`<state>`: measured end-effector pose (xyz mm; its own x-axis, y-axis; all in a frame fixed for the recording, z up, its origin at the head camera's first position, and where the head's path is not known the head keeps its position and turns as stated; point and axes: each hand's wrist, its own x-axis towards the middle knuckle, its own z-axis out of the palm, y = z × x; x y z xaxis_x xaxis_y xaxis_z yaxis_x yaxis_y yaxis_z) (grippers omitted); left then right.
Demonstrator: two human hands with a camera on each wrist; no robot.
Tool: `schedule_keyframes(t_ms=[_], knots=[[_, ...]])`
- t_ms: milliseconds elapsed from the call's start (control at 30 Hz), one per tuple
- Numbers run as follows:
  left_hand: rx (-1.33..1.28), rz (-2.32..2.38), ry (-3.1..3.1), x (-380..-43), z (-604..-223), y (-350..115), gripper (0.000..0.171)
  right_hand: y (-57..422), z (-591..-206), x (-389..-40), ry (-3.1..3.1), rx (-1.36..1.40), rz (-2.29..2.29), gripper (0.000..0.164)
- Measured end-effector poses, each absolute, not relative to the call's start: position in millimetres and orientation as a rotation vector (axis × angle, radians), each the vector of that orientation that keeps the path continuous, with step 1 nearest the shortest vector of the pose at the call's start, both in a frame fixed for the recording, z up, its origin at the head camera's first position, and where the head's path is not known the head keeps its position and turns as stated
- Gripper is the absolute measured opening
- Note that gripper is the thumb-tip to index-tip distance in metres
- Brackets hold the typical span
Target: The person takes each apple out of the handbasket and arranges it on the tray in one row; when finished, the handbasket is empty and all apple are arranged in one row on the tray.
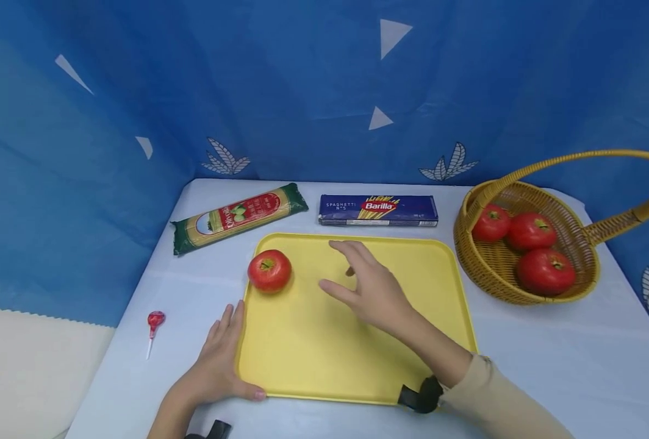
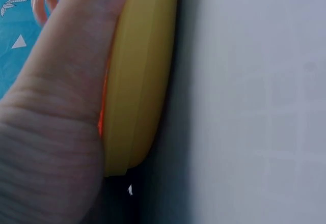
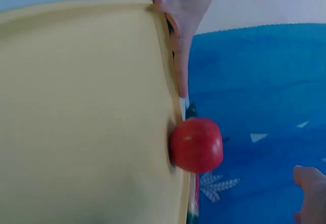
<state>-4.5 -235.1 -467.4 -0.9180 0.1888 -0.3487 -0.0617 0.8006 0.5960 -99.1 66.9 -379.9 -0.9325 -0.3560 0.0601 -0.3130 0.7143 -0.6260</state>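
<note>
A yellow tray [image 1: 324,347] lies on the white-covered table, with one red apple [image 1: 269,271] at its far left corner. My left hand [image 1: 217,363] rests against the tray's near left corner, fingers stretched along the left side and thumb along the front edge. In the left wrist view, that hand lies beside the tray's yellow wall [image 2: 137,76]. Over the middle of the tray my right hand [image 1: 372,291] is spread, thumb and fingers apart, holding nothing. The right wrist view shows the apple [image 3: 197,145] apart from the right hand's fingers [image 3: 313,198].
Behind the tray lie a bag of spaghetti [image 1: 239,218] and a blue Barilla spaghetti box [image 1: 378,211]. A wicker basket [image 1: 473,262] with a tall handle holds 3 red apples at the right. On the left is a red lollipop [image 1: 155,321]. Blue cloth [image 1: 302,91] hangs behind the table.
</note>
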Motion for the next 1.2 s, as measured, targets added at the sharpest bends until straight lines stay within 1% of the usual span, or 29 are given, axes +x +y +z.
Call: schedule_keyframes(t_ms=[133, 300, 567, 700, 833, 933, 1200], knots=[[0.083, 0.878, 2.584, -4, -467, -236, 0.159, 118, -376, -90, 2.947, -0.52, -1.078, 0.07], [0.083, 0.904, 2.576, -2, -466, -237, 0.158, 187, -376, -87, 3.129, -0.432, -1.089, 0.068], [0.06, 0.912, 2.565, -1, -465, -238, 0.158, 286, -377, -96, 3.252, 0.018, -0.889, 0.083], [0.061, 0.903, 2.564, -1, -465, -238, 0.157, 326, -383, -103, 3.222, 0.188, -0.791, 0.086], [0.068, 0.904, 2.563, -2, -466, -237, 0.157, 354, -389, -109, 3.154, 0.279, -0.695, 0.092], [0.072, 0.905, 2.567, -3, -466, -236, 0.157, 367, -392, -113, 3.095, 0.299, -0.638, 0.099], [0.086, 0.921, 2.579, -4, -466, -234, 0.159, 379, -394, -121, 2.98, 0.239, -0.545, 0.117]])
